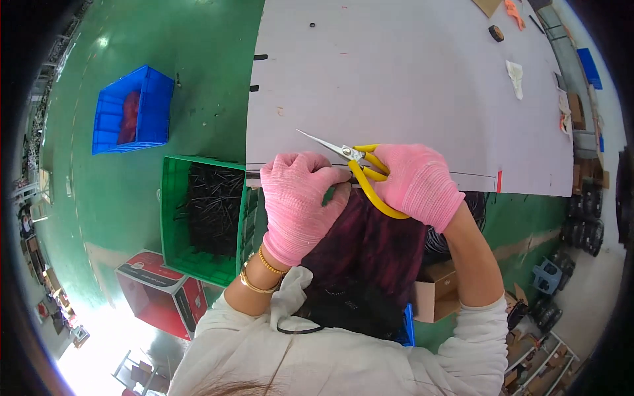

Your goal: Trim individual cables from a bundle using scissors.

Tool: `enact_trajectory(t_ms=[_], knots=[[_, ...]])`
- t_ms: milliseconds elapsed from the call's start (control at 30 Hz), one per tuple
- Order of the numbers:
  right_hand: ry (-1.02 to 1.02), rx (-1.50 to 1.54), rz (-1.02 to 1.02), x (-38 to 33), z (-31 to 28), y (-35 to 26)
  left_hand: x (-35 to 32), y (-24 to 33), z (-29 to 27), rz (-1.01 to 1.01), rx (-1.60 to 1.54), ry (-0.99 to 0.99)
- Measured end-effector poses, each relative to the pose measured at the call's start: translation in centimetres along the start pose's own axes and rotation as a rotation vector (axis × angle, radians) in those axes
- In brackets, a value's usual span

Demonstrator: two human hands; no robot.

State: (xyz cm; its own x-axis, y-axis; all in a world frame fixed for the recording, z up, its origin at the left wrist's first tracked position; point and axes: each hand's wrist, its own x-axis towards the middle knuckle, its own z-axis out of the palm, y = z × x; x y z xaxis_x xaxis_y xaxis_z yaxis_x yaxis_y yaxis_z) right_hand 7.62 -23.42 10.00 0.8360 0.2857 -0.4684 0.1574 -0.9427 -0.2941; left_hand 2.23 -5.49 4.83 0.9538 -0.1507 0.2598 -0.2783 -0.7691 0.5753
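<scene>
My left hand (298, 198), in a pink knit glove, is closed with thumb and forefinger pinched together at the near edge of the table. Between them runs a thin black strip (253, 175), mostly hidden by the glove; a dark end shows left of the hand. My right hand (417, 181), gloved alike, grips a pair of scissors (347, 152) with yellow handles and slim pointed metal blades. The blades look closed and point up and left over the tabletop, just beyond my left fingertips. Dark maroon-and-black cloth (363, 244) lies below my hands.
The pale table (396, 86) stretches ahead, with a tape roll (496, 33) and white scrap (514, 79) far right. Left stands a green crate (166, 218) of many black strips, a red-grey box (152, 297) and a blue crate (153, 99). An open carton (426, 300) sits at lower right.
</scene>
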Motion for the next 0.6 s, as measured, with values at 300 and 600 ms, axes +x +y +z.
enact_trajectory(t_ms=[300,600], knots=[[0.045,0.016,-0.031,-0.1,0.8,0.6,0.1,0.2,0.1,0.013,0.061,0.010],[0.142,0.200,-0.194,-0.9,1.3,1.9,0.1,-0.3,0.3,0.014,0.047,0.012]])
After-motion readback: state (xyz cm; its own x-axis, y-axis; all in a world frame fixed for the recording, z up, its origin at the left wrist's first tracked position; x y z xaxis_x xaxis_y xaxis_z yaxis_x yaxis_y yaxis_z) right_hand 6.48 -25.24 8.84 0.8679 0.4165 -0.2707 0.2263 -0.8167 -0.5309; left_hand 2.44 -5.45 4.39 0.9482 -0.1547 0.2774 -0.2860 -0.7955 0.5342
